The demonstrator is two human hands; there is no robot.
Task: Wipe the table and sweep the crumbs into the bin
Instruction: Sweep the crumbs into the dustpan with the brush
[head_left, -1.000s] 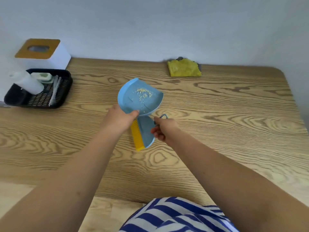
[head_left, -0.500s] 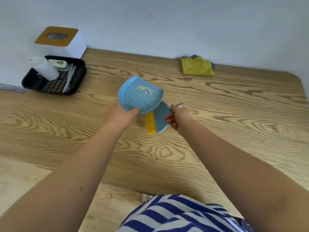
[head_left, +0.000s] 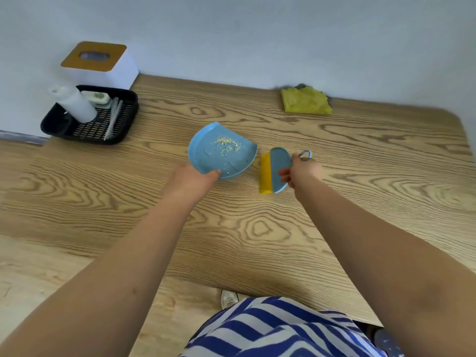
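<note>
My left hand (head_left: pixel 192 180) grips the near rim of a small blue dustpan (head_left: pixel 219 150), held just above the wooden table (head_left: pixel 373 176). A scatter of pale crumbs (head_left: pixel 228 145) lies inside the pan. To its right, my right hand (head_left: pixel 301 171) holds a small blue hand brush (head_left: pixel 279 167) with yellow bristles (head_left: pixel 265 173) and a loop handle. The brush sits apart from the pan, bristles facing left. A yellow cloth (head_left: pixel 305 101) lies at the table's far edge by the wall. No bin is in view.
A black slotted tray (head_left: pixel 103 127) at the far left holds a white bottle (head_left: pixel 73 103) and small items. Behind it stands a white tissue box (head_left: pixel 103 65) with a wooden top. The table's near edge runs in front of my striped clothing (head_left: pixel 270 328).
The brush and my right hand have moved right, away from the dustpan it was tucked under. The view has shifted, so the tray and box appear closer to the centre.
</note>
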